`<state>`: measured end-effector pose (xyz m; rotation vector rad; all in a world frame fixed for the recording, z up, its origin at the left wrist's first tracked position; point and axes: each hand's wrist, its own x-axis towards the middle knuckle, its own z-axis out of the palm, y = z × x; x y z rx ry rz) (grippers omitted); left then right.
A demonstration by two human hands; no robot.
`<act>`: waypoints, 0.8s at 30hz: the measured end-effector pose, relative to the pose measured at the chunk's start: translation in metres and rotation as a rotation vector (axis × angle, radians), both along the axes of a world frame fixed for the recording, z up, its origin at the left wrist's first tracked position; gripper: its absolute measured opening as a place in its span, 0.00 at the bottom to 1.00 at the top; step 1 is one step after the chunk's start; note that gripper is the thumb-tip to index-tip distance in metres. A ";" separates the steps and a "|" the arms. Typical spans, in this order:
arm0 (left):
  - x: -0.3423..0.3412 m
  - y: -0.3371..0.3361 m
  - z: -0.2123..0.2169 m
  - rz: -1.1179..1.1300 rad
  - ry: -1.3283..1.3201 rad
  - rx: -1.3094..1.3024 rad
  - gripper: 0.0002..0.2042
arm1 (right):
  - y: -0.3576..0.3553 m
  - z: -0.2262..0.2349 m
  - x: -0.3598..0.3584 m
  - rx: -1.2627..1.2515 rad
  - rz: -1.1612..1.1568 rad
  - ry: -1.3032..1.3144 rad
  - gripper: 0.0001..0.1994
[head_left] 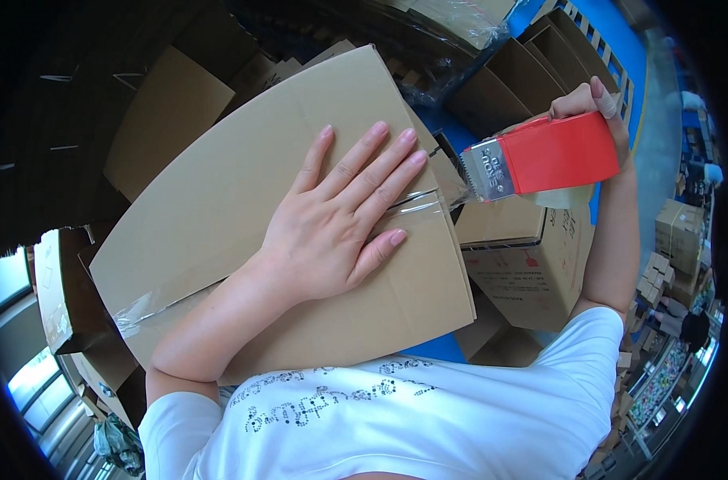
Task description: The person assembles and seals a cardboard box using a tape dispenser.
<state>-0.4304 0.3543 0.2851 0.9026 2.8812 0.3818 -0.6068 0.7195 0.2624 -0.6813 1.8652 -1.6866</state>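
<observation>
A large brown cardboard box (220,168) lies in front of me with its flap seam running lengthwise. My left hand (324,208) rests flat on the top flaps, palm down and fingers spread, close to the seam. Clear packing tape (136,312) covers the seam's left end, and more tape shows at the right end. Just off the box's right edge, my right hand (592,104) grips a red tape dispenser (560,152) with a grey metal toothed blade. Its blade end faces the box, and a crumpled strip of clear tape hangs between them. The tape roll (564,198) shows partly beneath the red cover.
Right of the large box stands a smaller printed carton (532,256). Open cardboard boxes (540,64) stand at the far right beside a blue slatted frame (620,48). More cartons (168,120) are stacked at the far left. Another person (688,328) appears in the distance at right.
</observation>
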 end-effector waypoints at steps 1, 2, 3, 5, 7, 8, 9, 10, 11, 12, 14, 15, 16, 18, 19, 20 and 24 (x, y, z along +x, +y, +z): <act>0.000 0.000 0.000 -0.003 0.005 0.001 0.29 | 0.000 0.007 -0.005 -0.027 0.220 -0.127 0.30; 0.001 -0.001 0.000 0.000 0.008 -0.002 0.29 | -0.010 0.012 -0.001 -0.028 0.229 -0.134 0.30; 0.002 -0.003 -0.001 0.005 0.002 0.000 0.29 | -0.026 0.020 0.013 0.067 0.090 0.088 0.30; 0.001 -0.003 -0.001 0.005 0.001 0.006 0.29 | -0.046 0.028 0.032 0.171 -0.054 0.311 0.31; 0.002 -0.004 -0.001 0.012 -0.003 0.004 0.29 | -0.061 0.028 0.041 0.210 -0.180 0.779 0.30; 0.002 -0.005 -0.001 0.020 -0.005 -0.003 0.29 | -0.070 0.035 0.043 0.204 -0.176 0.776 0.30; 0.001 -0.003 -0.001 0.011 -0.006 0.008 0.29 | -0.074 0.056 0.044 0.304 0.026 0.812 0.28; 0.000 0.000 -0.001 0.003 -0.007 0.027 0.29 | -0.079 0.073 0.046 0.402 0.230 0.839 0.27; 0.000 0.001 -0.001 0.001 -0.010 0.033 0.29 | -0.087 0.079 0.049 0.400 0.227 0.837 0.27; 0.000 0.001 -0.001 -0.007 -0.015 0.034 0.29 | -0.094 0.084 0.053 0.482 0.313 0.816 0.23; 0.001 0.001 -0.001 -0.010 0.002 0.033 0.29 | -0.101 0.081 0.058 0.558 0.392 0.785 0.21; 0.002 0.001 -0.001 -0.018 -0.004 0.025 0.29 | -0.102 0.074 0.058 0.500 0.350 0.991 0.19; 0.004 0.000 -0.002 -0.009 -0.012 0.011 0.29 | -0.104 0.068 0.058 0.440 0.301 1.194 0.17; 0.003 0.001 -0.004 -0.028 -0.017 0.005 0.29 | -0.115 0.086 0.059 0.524 0.335 1.143 0.15; 0.004 0.000 -0.007 -0.008 -0.021 0.016 0.30 | -0.132 0.104 0.063 0.812 0.482 0.991 0.15; 0.005 -0.003 -0.008 0.027 -0.028 0.009 0.30 | -0.149 0.113 0.065 1.065 0.632 0.821 0.15; 0.007 -0.003 -0.001 0.012 -0.102 0.002 0.28 | -0.168 0.129 0.083 1.118 0.661 0.975 0.16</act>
